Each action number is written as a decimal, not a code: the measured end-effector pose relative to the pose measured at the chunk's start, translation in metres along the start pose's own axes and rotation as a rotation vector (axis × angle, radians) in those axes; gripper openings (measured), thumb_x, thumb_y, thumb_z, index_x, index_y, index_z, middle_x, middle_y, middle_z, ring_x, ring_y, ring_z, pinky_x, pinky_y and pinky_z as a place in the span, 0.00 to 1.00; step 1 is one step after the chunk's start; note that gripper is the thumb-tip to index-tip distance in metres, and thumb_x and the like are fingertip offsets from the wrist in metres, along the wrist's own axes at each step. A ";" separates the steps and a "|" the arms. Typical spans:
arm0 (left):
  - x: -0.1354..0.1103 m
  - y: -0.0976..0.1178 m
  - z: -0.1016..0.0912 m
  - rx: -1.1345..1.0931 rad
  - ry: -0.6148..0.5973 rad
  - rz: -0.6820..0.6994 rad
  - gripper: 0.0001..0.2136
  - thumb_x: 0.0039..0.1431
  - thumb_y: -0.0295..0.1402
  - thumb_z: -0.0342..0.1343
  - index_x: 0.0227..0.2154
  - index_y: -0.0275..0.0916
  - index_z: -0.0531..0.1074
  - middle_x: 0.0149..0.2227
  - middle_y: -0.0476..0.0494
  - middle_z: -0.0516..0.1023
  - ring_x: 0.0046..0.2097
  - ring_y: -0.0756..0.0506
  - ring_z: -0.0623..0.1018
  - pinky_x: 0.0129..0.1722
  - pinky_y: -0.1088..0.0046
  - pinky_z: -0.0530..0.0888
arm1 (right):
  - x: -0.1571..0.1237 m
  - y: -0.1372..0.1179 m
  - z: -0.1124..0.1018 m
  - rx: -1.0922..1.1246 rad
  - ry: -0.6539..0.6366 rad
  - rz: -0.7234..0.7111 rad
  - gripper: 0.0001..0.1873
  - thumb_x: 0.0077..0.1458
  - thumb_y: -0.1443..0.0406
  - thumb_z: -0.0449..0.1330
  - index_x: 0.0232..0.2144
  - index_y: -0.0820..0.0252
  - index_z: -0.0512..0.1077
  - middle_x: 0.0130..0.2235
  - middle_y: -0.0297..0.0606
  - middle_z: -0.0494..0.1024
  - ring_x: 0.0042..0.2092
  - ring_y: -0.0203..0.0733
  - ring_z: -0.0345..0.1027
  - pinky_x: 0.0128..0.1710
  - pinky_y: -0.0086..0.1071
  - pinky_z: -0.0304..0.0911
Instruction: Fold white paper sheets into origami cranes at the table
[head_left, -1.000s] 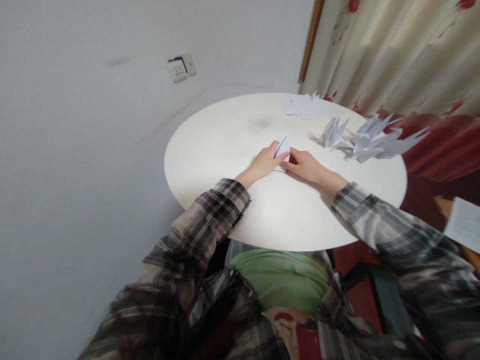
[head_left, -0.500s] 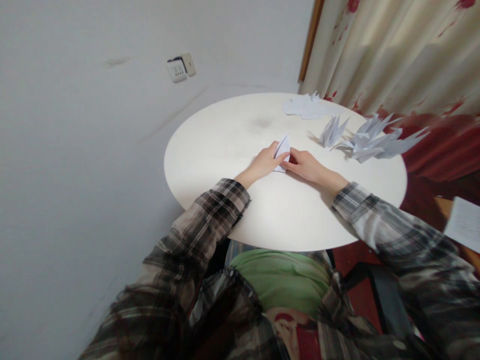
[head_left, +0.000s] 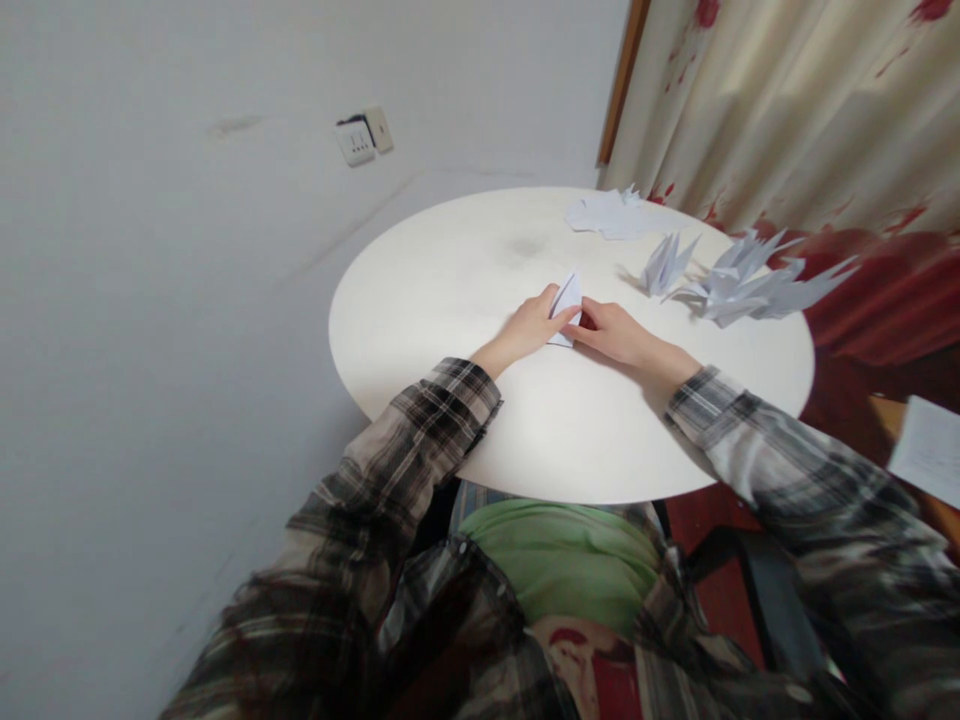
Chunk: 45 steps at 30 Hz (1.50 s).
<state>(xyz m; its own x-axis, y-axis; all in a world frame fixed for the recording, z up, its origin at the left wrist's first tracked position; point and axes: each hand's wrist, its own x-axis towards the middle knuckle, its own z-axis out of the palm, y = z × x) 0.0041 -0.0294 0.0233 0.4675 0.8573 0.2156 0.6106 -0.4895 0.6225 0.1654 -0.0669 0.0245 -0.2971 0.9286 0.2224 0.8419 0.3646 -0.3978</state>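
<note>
A small piece of folded white paper (head_left: 568, 292), pointed at its far end, is held between my two hands over the middle of the round white table (head_left: 427, 300). My left hand (head_left: 531, 322) grips it from the left, with the thumb laid across its face. On the other side my right hand (head_left: 611, 328) pinches its right edge between thumb and fingers. Some of the paper is covered by my fingers, so its lower folds are partly hidden.
Several folded paper cranes (head_left: 739, 290) stand on the table's right side. Flat white paper sheets (head_left: 604, 214) lie at the far edge. A wall with a socket (head_left: 355, 142) borders the left, a curtain (head_left: 810, 110) the right. A printed sheet (head_left: 930, 450) rests at far right.
</note>
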 end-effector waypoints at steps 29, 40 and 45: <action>0.002 -0.004 0.003 -0.030 0.022 0.025 0.15 0.59 0.45 0.49 0.41 0.38 0.67 0.35 0.41 0.75 0.39 0.43 0.75 0.40 0.66 0.70 | -0.001 -0.001 0.002 -0.003 0.008 0.005 0.13 0.57 0.56 0.53 0.35 0.61 0.66 0.30 0.41 0.74 0.30 0.40 0.63 0.32 0.32 0.55; 0.002 -0.006 0.004 -0.004 0.019 0.034 0.14 0.60 0.44 0.48 0.41 0.38 0.66 0.36 0.42 0.75 0.40 0.43 0.74 0.41 0.67 0.69 | -0.001 0.000 0.003 -0.016 0.013 0.003 0.14 0.57 0.56 0.52 0.35 0.61 0.66 0.30 0.40 0.74 0.30 0.39 0.63 0.32 0.32 0.55; 0.001 -0.004 0.003 -0.023 0.024 0.023 0.14 0.59 0.44 0.49 0.40 0.38 0.66 0.36 0.41 0.75 0.41 0.43 0.74 0.42 0.66 0.69 | -0.002 0.000 0.002 -0.018 0.020 0.003 0.14 0.57 0.56 0.53 0.35 0.61 0.66 0.30 0.41 0.74 0.30 0.40 0.64 0.32 0.32 0.55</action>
<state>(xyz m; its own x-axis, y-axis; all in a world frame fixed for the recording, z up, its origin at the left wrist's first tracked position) 0.0040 -0.0271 0.0183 0.4655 0.8495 0.2482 0.5850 -0.5058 0.6340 0.1645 -0.0685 0.0221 -0.2854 0.9281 0.2392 0.8507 0.3602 -0.3828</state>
